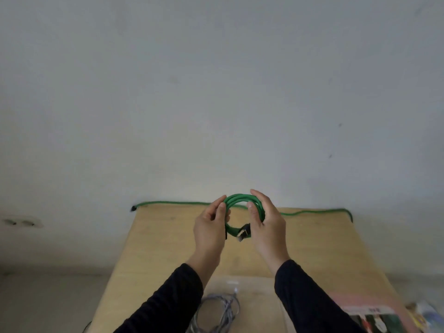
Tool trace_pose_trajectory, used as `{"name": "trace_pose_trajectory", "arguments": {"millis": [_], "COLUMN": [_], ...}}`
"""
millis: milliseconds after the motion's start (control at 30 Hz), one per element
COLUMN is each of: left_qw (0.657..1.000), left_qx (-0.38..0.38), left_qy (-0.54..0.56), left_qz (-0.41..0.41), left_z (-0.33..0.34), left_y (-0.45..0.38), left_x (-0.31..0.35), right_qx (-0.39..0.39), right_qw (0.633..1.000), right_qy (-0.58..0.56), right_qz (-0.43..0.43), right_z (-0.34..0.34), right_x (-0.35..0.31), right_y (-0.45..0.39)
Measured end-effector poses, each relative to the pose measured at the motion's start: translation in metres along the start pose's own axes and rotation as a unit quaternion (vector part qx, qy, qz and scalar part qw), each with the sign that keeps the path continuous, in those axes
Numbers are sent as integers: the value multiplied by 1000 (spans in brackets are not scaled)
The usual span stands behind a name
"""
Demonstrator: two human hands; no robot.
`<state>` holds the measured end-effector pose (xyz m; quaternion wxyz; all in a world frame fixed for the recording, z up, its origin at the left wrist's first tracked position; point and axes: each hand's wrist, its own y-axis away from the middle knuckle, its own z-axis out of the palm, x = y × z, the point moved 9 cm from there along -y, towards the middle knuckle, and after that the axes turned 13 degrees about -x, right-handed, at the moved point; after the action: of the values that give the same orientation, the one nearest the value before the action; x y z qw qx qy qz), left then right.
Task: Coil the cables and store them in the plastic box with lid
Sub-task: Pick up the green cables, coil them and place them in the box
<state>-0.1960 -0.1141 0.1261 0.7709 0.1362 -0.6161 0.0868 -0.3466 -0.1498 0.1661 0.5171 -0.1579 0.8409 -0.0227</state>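
I grip the round green cable coil (242, 200) with both hands (211, 227) (266, 224); boxing it remains, grey cable (221, 308) near.

A double wall socket (21, 222) sits left of the wooden table (156, 248).

the green cable (242, 200) is wound into a small round coil of several loops, held upright in the air above the tabletop (168, 241) — its metal-tipped plug (243, 234) hangs at the bottom. a grey cable (219, 311), loosely coiled, lies inside the clear plastic box (259, 284) at the near edge — the box is open-topped.
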Motion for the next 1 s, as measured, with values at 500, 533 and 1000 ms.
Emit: {"name": "trace_pose_trajectory", "arguments": {"millis": [500, 533, 1000], "left_qw": [984, 980, 916], "left_qx": [11, 12, -28], "left_qy": [-83, -109, -351], "left_qz": [-155, -166, -191], "left_z": [5, 5, 6], "left_y": [104, 106, 95], "left_x": [-134, -136, -157], "right_qx": [-85, -95, -244], "right_qw": [982, 979, 924], "right_qy": [32, 37, 160], "right_qz": [164, 175, 247], "right_z": [2, 2, 32], "right_x": [105, 110, 155], "right_y": [139, 142, 149]}}
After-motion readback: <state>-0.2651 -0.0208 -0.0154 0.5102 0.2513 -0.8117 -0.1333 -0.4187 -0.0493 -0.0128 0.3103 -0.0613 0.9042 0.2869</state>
